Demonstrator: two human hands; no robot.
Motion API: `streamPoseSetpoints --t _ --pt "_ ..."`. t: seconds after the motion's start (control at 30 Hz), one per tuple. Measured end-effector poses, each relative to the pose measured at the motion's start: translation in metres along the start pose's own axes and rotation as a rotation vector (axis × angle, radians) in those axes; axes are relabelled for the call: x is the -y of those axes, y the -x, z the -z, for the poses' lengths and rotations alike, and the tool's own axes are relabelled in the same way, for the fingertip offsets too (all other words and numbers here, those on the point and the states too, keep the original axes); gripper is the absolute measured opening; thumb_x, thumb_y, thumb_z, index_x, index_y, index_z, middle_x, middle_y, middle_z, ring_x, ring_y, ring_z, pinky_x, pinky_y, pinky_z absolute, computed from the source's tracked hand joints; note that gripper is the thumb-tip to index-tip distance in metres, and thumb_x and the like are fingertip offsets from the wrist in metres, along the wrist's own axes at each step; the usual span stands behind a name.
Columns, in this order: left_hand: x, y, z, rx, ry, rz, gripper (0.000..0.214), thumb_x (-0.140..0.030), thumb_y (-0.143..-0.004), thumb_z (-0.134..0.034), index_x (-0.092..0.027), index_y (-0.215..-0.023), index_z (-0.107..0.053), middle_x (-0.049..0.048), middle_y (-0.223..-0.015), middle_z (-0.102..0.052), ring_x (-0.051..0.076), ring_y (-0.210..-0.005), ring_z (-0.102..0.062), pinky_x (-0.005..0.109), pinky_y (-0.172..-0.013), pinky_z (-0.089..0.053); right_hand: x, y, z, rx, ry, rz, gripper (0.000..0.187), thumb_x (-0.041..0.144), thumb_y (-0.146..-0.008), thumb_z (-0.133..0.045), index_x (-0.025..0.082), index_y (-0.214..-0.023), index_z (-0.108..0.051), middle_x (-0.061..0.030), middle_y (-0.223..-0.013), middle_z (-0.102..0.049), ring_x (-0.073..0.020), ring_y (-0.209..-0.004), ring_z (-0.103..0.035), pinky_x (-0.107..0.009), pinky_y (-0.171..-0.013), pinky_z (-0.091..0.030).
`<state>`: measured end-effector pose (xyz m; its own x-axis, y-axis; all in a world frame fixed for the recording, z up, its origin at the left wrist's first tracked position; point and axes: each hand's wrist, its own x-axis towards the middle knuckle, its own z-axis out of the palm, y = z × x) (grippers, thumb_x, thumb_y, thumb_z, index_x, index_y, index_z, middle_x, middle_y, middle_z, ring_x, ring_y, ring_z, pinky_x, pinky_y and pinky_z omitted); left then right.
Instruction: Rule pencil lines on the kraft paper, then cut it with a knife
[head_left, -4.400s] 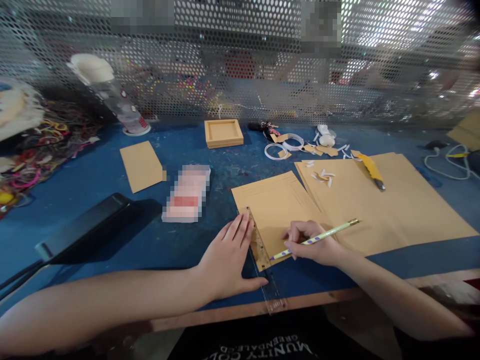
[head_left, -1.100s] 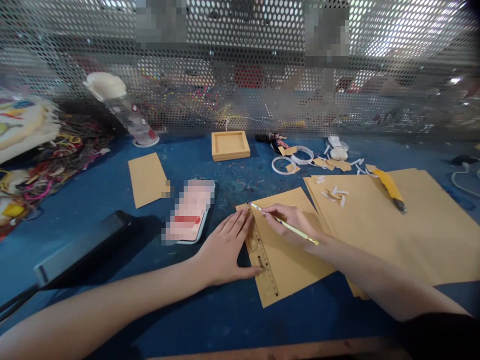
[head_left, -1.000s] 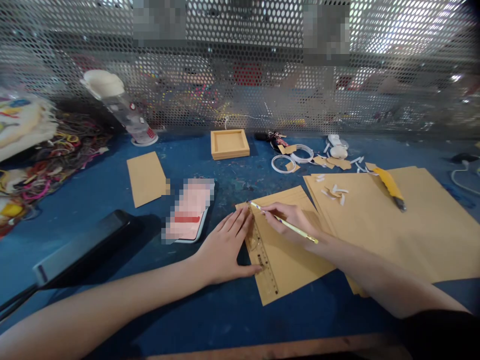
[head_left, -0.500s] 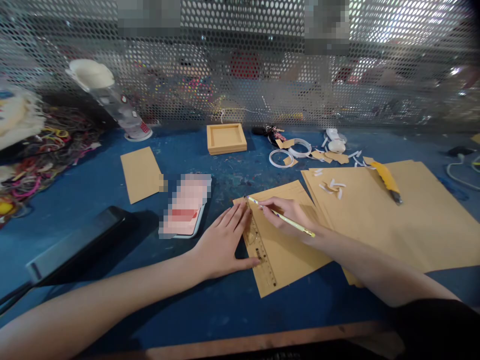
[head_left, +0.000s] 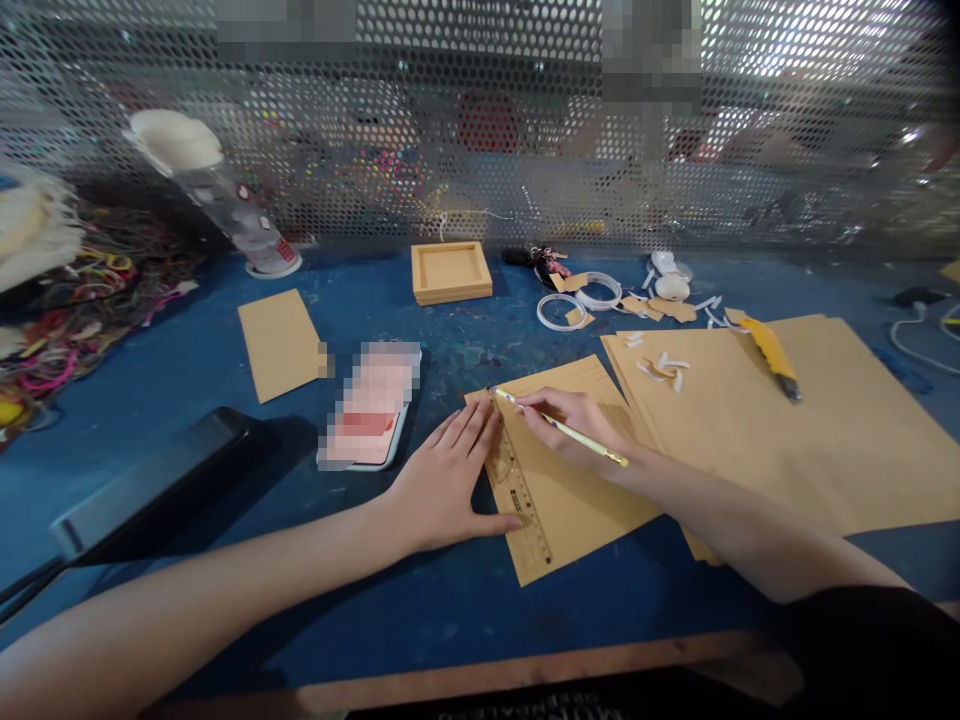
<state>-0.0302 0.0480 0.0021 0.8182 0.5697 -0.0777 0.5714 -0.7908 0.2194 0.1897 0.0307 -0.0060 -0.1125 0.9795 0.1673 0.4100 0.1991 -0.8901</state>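
My left hand (head_left: 444, 480) lies flat with its fingers stretched out, pressing a clear ruler (head_left: 531, 530) onto a sheet of brown cardboard (head_left: 592, 500). The ruler runs along the sheet's left side, partly under the fingers. A pale yellow pencil (head_left: 577, 436) is pinched in my right hand (head_left: 574, 420). Its tip rests at the ruler's far end, near the sheet's upper left corner. The pencil's other end points back toward my right wrist.
A phone (head_left: 375, 420) and a long dark device (head_left: 157, 490) lie to the left. Stacked cardboard sheets (head_left: 847, 430), bearing a yellow cutter (head_left: 769, 355) and scraps, lie right. Behind are a shallow wooden box (head_left: 451, 293), tape rolls (head_left: 562, 312) and a perforated metal panel (head_left: 525, 190).
Both hands, the ruler and the pencil keep their places on the sheet. The whole view has shifted slightly.
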Motion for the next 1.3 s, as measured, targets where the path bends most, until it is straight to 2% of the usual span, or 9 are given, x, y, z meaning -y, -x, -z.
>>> streamPoseSetpoints --t 0.23,0.4,0.5,0.83,1.0,1.17,1.3 --pt "0.000 0.000 -0.001 -0.028 0.001 -0.006 0.120 -0.091 -0.074 -0.032 0.001 -0.151 -0.018 0.0223 -0.157 -0.005 0.035 -0.146 -0.006 0.049 -0.118 -0.013 0.004 -0.001 0.000 -0.001 0.014 -0.006 0.023 0.022 -0.091 -0.055 0.016 -0.107 -0.071 -0.0083 -0.099 -0.073 -0.0184 -0.085 -0.067 -0.031 -0.080 -0.054" --pt "0.000 0.000 -0.001 -0.037 0.010 -0.009 0.121 -0.090 -0.074 -0.033 0.001 -0.151 -0.017 0.0222 -0.157 -0.007 0.035 -0.146 -0.008 0.048 -0.118 -0.013 0.005 -0.001 0.001 -0.006 0.048 -0.025 0.022 0.023 -0.090 -0.055 0.020 -0.104 -0.072 -0.0073 -0.097 -0.074 -0.0196 -0.086 -0.068 -0.030 -0.076 -0.055" --pt "0.000 0.000 -0.001 -0.027 0.010 -0.005 0.121 -0.090 -0.074 -0.034 0.001 -0.151 -0.016 0.0225 -0.157 -0.006 0.036 -0.146 -0.007 0.049 -0.118 -0.013 0.003 -0.002 0.002 -0.009 0.045 -0.004 0.022 0.023 -0.089 -0.055 0.023 -0.102 -0.072 -0.0054 -0.097 -0.074 -0.0189 -0.086 -0.069 -0.031 -0.076 -0.055" --pt "-0.001 -0.001 -0.002 -0.028 -0.008 -0.006 0.120 -0.090 -0.074 -0.032 0.001 -0.151 -0.016 0.0230 -0.157 -0.006 0.035 -0.146 -0.008 0.047 -0.119 -0.011 0.010 0.006 0.002 0.003 0.203 0.064 0.023 0.019 -0.088 -0.054 0.023 -0.102 -0.072 -0.0045 -0.096 -0.074 -0.0183 -0.083 -0.069 -0.031 -0.074 -0.055" --pt "-0.002 -0.001 -0.001 -0.031 -0.018 0.005 0.123 -0.091 -0.072 -0.032 0.003 -0.150 -0.021 0.0236 -0.157 -0.010 0.035 -0.146 -0.009 0.045 -0.118 -0.011 0.027 0.037 0.009 0.040 0.317 0.128 0.018 0.016 -0.088 -0.052 0.020 -0.094 -0.069 -0.0040 -0.084 -0.072 -0.0167 -0.071 -0.068 -0.029 -0.065 -0.054" --pt "-0.002 -0.001 -0.001 -0.013 -0.067 0.001 0.124 -0.092 -0.073 -0.030 0.006 -0.149 -0.022 0.0250 -0.156 -0.011 0.035 -0.146 -0.010 0.044 -0.118 -0.008 0.047 0.090 0.017 0.129 0.399 0.314 0.025 0.006 -0.084 -0.050 0.018 -0.102 -0.063 -0.0057 -0.080 -0.070 -0.0172 -0.069 -0.066 -0.030 -0.064 -0.055" --pt "-0.002 -0.002 -0.001 -0.013 -0.077 0.004 0.123 -0.092 -0.073 -0.030 0.004 -0.149 -0.022 0.0246 -0.156 -0.012 0.034 -0.146 -0.012 0.044 -0.118 -0.008 0.059 0.130 0.021 0.140 0.456 0.418 0.035 -0.001 -0.081 -0.050 0.017 -0.110 -0.058 -0.0080 -0.086 -0.070 -0.0191 -0.080 -0.066 -0.036 -0.079 -0.057"
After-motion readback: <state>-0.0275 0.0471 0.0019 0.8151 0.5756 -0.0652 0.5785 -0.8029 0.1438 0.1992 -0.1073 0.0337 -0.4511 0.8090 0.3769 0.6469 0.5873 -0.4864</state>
